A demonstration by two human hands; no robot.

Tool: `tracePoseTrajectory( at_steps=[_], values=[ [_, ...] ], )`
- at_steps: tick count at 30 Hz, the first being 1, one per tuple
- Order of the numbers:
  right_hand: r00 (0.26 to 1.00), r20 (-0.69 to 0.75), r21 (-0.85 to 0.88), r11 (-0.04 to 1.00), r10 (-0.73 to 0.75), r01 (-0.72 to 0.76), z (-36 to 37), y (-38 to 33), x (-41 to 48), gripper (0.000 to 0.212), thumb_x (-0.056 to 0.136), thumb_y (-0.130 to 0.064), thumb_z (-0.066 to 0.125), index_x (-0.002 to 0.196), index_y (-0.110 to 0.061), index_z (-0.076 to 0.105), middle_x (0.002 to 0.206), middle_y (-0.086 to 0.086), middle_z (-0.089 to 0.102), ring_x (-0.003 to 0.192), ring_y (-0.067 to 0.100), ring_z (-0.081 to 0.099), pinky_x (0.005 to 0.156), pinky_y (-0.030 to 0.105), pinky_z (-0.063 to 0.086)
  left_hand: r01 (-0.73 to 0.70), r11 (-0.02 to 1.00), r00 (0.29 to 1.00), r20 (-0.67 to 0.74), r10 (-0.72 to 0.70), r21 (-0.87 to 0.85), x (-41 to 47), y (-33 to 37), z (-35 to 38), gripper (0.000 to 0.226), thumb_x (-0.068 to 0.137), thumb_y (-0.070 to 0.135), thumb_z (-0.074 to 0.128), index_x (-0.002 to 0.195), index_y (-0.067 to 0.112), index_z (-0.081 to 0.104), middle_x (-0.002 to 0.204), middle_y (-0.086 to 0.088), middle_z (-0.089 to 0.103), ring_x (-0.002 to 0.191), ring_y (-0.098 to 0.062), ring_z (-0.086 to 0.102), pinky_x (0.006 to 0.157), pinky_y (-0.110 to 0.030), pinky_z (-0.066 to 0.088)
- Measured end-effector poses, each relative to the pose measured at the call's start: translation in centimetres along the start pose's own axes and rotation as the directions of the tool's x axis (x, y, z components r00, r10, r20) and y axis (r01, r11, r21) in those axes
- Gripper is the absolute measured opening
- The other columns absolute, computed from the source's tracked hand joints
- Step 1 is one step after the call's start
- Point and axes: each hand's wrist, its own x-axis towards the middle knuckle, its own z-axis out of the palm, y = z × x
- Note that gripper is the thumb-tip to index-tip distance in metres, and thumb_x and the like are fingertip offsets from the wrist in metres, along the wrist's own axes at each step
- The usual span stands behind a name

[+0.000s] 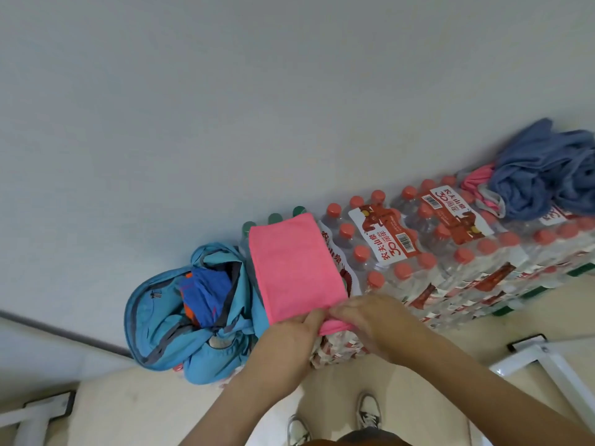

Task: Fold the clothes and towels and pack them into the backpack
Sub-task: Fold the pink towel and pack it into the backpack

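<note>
Water bottle packs point(450, 249) by the wall point(225, 91) carry the pink towel point(293, 268); left hand point(289, 341) and right hand point(370, 317) meet at its near edge, fingers curled, pinching it.

A folded pink towel point(294, 268) lies flat on the row of shrink-wrapped water-bottle packs point(450, 252), at its left end. Both the left hand point(289, 342) and the right hand point(370, 317) pinch the towel's near edge. Just beside that end slumps an open teal backpack point(180, 317) with a blue garment point(206, 294) inside. At the packs' far right end sits a crumpled heap of blue-grey clothes point(541, 175).
</note>
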Motion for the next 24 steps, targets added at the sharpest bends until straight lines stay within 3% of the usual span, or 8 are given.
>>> tracePoseTrajectory(
  at_steps=[5, 7, 10, 12, 14, 18, 20, 24],
  values=[
    [0.950, 0.300, 0.199, 0.967, 0.093, -0.157, -1.1, -0.1, 0.1, 0.022, 0.096, -0.029, 0.051, 0.113, -0.035, 0.064, 0.097, -0.006, 0.067, 0.082, 0.014, 0.061, 0.077, 0.036, 0.051, 0.030, 0.968, 0.995, 0.103, -0.005, -0.248, -1.0, -1.0, -0.2, 0.051, 0.093, 0.008, 0.046, 0.138, 0.029, 0.040, 0.106, 0.000, 0.064, 0.084, -0.013, 0.060, 0.068, -0.021, 0.038],
    [0.940, 0.296, 0.427, 0.856, 0.171, -0.290, -1.7, 0.4, 0.0, 0.014, 0.091, -0.028, 0.061, 0.099, -0.031, 0.072, 0.079, -0.004, 0.066, 0.068, 0.009, 0.056, 0.069, 0.029, 0.049, 0.103, 0.889, 0.992, 0.117, -0.056, -0.445, -1.1, -1.7, -0.4, 0.037, 0.093, 0.010, 0.052, 0.123, 0.032, 0.055, 0.085, 0.014, 0.062, 0.066, 0.002, 0.053, 0.062, -0.015, 0.039],
    [0.942, 0.195, 0.747, 0.581, 0.274, -0.323, -3.2, 0.2, 0.2, 0.008, 0.086, -0.020, 0.068, 0.090, -0.021, 0.075, 0.068, -0.008, 0.063, 0.064, 0.003, 0.055, 0.063, 0.016, 0.045, 0.226, 0.699, 0.970, 0.095, -0.222, -0.679, -0.8, -3.2, -1.3, 0.020, 0.088, 0.011, 0.064, 0.097, 0.029, 0.066, 0.069, 0.014, 0.058, 0.058, 0.001, 0.048, 0.059, -0.016, 0.041],
    [0.923, 0.149, 0.858, 0.418, 0.355, -0.299, -3.7, -0.4, 1.0, 0.009, 0.088, -0.018, 0.065, 0.090, -0.017, 0.074, 0.067, -0.008, 0.065, 0.063, 0.002, 0.058, 0.060, 0.013, 0.047, 0.250, 0.600, 0.943, 0.050, -0.330, -0.760, 0.0, -4.0, -2.3, 0.014, 0.085, 0.014, 0.069, 0.090, 0.027, 0.068, 0.074, 0.016, 0.064, 0.065, 0.001, 0.055, 0.064, -0.014, 0.043],
    [0.882, 0.101, 0.885, 0.363, 0.461, -0.291, -3.7, -0.7, 2.7, 0.011, 0.091, -0.020, 0.061, 0.090, -0.015, 0.071, 0.076, 0.000, 0.069, 0.072, 0.009, 0.065, 0.067, 0.023, 0.056, 0.249, 0.538, 0.915, 0.014, -0.403, -0.805, 1.2, -4.8, -3.4, 0.010, 0.084, 0.019, 0.070, 0.092, 0.024, 0.070, 0.088, 0.013, 0.070, 0.081, -0.003, 0.063, 0.075, -0.019, 0.049],
    [0.801, -0.053, 0.755, 0.549, 0.596, -0.359, -3.8, -0.2, 6.9, 0.021, 0.096, -0.031, 0.052, 0.088, -0.013, 0.061, 0.083, -0.001, 0.063, 0.077, 0.009, 0.060, 0.065, 0.022, 0.050, 0.271, 0.485, 0.823, -0.062, -0.565, -0.831, 4.8, -6.6, -4.4, 0.007, 0.089, 0.022, 0.064, 0.095, 0.021, 0.066, 0.089, 0.001, 0.071, 0.086, -0.016, 0.065, 0.079, -0.031, 0.052],
    [0.806, -0.118, 0.607, 0.684, 0.580, -0.404, -3.8, 0.3, 8.9, 0.020, 0.098, -0.037, 0.045, 0.092, -0.021, 0.054, 0.082, -0.008, 0.059, 0.073, 0.003, 0.056, 0.059, 0.016, 0.041, 0.347, 0.554, 0.757, -0.123, -0.642, -0.757, 6.6, -7.2, -3.8, 0.004, 0.092, 0.021, 0.058, 0.094, 0.020, 0.060, 0.087, 0.001, 0.067, 0.085, -0.018, 0.062, 0.076, -0.031, 0.049],
    [0.831, -0.165, 0.435, 0.796, 0.531, -0.422, -1.5, 1.2, 12.4, 0.027, 0.101, -0.036, 0.037, 0.112, -0.016, 0.051, 0.098, -0.001, 0.062, 0.086, 0.017, 0.064, 0.073, 0.033, 0.054, 0.474, 0.664, 0.675, -0.245, -0.696, -0.578, 8.4, -7.4, -2.0, 0.012, 0.097, 0.018, 0.048, 0.106, 0.016, 0.055, 0.087, 0.005, 0.062, 0.080, -0.016, 0.058, 0.071, -0.030, 0.043]
  ],
)
